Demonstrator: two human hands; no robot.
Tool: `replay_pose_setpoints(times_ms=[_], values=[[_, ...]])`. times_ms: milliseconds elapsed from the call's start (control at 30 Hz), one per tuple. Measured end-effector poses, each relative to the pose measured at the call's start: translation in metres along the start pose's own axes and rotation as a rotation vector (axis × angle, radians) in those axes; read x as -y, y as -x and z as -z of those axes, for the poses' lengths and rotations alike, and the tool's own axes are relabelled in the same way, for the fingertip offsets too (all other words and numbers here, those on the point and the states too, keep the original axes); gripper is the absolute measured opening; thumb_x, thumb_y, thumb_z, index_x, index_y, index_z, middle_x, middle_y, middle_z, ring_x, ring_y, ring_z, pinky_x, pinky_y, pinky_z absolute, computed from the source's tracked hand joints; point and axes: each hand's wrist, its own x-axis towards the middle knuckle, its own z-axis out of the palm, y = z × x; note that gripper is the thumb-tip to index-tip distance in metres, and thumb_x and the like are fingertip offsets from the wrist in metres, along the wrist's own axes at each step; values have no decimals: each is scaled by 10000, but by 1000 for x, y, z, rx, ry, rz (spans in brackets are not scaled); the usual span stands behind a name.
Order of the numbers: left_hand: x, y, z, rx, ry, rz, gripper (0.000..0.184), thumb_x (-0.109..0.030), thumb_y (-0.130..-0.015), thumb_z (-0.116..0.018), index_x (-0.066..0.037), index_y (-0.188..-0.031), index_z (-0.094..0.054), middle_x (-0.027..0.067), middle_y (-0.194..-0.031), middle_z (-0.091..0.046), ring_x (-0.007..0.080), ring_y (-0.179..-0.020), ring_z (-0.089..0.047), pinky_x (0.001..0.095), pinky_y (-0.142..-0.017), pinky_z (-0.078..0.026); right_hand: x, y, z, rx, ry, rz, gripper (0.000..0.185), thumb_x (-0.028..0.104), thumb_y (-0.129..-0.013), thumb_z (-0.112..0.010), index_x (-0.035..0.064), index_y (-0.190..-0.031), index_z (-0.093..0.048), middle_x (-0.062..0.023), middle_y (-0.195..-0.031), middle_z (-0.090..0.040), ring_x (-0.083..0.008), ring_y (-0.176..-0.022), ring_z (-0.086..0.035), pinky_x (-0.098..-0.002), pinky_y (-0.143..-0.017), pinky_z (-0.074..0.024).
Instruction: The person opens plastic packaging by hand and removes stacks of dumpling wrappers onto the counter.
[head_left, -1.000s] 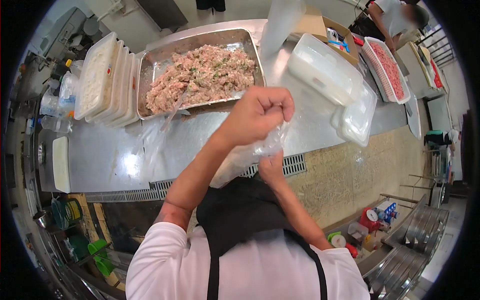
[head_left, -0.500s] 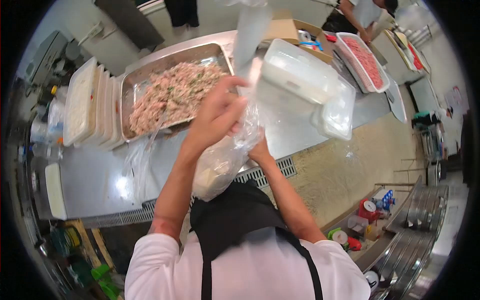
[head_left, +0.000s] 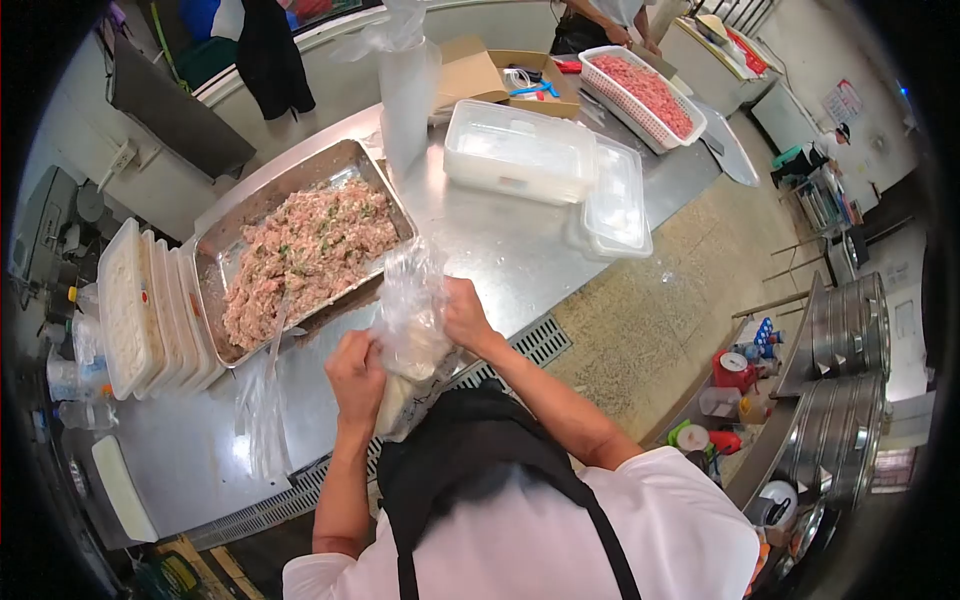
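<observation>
A clear plastic bag [head_left: 412, 315] with pale contents is held upright near the table's front edge, against the black apron. My left hand [head_left: 356, 383] is closed on the bag's left side, and my right hand [head_left: 466, 315] grips it on the right. Just beyond my hands lies a metal tray [head_left: 385, 185] with a mound of minced meat [head_left: 300, 255] flecked with green. A loose strip of clear plastic [head_left: 262, 420] hangs from the tray's near edge onto the steel table [head_left: 480, 250].
Stacked lidded containers [head_left: 130, 310] stand at the left, above a white board [head_left: 122, 488]. Clear containers [head_left: 520, 150], a plastic roll [head_left: 405, 90], an open cardboard box [head_left: 545, 85] and a basket of meat [head_left: 640, 95] sit toward the back. A co-worker's arms [head_left: 605, 22] are behind the basket.
My left hand has come down from above the bag and closed on its left side. My right hand is now in plain sight on the other side. The view has turned right.
</observation>
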Motion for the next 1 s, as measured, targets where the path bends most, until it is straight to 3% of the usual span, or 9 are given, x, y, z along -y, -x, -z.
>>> replay_pose_setpoints(times_ms=[200, 267, 467, 500, 567, 733, 800, 933, 1000], values=[[3, -62, -12, -415, 241, -13, 159, 66, -825, -586, 38, -947, -684, 135, -802, -687, 202, -714, -650, 296, -662, -491, 17, 12, -7, -248, -87, -205, 166, 73, -881, -516, -22, -884, -652, -105, -733, -636, -180, -679, -568, -343, -645, -455], [-13, -74, -20, -394, 288, -63, 100, 25, -857, -604, 43, -909, -687, 118, -810, -705, 157, -725, -638, 282, -672, -492, 38, 13, -6, -397, -138, -400, 255, 150, -955, -519, -20, -800, -628, 13, -725, -591, -96, -693, -496, -312, -628, -433], [-38, -114, 5, 51, 556, 131, 166, 4, -841, -622, 15, -997, -676, 120, -816, -681, 190, -765, -649, 307, -738, -510, 8, 21, -6, -702, -447, -372, 227, 149, -956, -554, 28, -766, -587, 24, -698, -519, -88, -673, -443, -303, -596, -389], [-41, -112, 17, 4, 428, -129, 229, -35, -822, -658, 3, -1048, -661, 132, -876, -675, 224, -827, -654, 329, -777, -509, 8, 19, -3, -719, -457, -362, 227, 152, -958, -552, 29, -771, -589, 22, -702, -521, -89, -674, -444, -302, -597, -389], [-35, -99, 40, 94, 187, -451, 449, -137, -745, -748, -20, -1159, -619, 156, -1060, -649, 320, -1045, -617, 388, -937, -464, 9, 24, 0, -693, -432, -440, 267, 186, -982, -529, 32, -773, -589, 15, -712, -525, -92, -672, -447, -300, -597, -386], [-27, -45, -7, 104, -68, -355, 422, -64, -718, -717, -51, -1131, -630, 154, -1054, -644, 323, -1108, -578, 393, -1001, -401, 23, 29, 2, -605, -386, -501, 284, 211, -1000, -515, 33, -792, -586, 13, -722, -523, -91, -669, -448, -296, -590, -382], [1, -43, -27, 159, 107, -221, 318, -22, -706, -696, -38, -1020, -650, 147, -960, -642, 325, -975, -603, 396, -888, -443, 24, 35, 11, -407, -353, -478, 282, 238, -1000, -533, 14, -844, -606, 6, -731, -551, -97, -685, -485, -295, -617, -409], [-11, -48, -17, 211, 408, -105, 217, 11, -684, -676, 1, -897, -635, 141, -857, -620, 330, -851, -594, 403, -789, -454, 17, 55, 28, 12, 20, -179, 604, 378, -673, -835, 27, -1117, -625, -95, -1159, -590, -229, -1074, -547, -377, -919, -448], [-16, -50, -13, 267, 460, -374, 150, 28, -679, -647, 20, -823, -607, 145, -794, -590, 346, -804, -580, 395, -743, -460, 19, 49, 26, 132, 154, -28, 797, 389, -532, -917, 46, -1186, -619, -122, -1302, -550, -274, -1231, -509, -419, -1029, -415]])
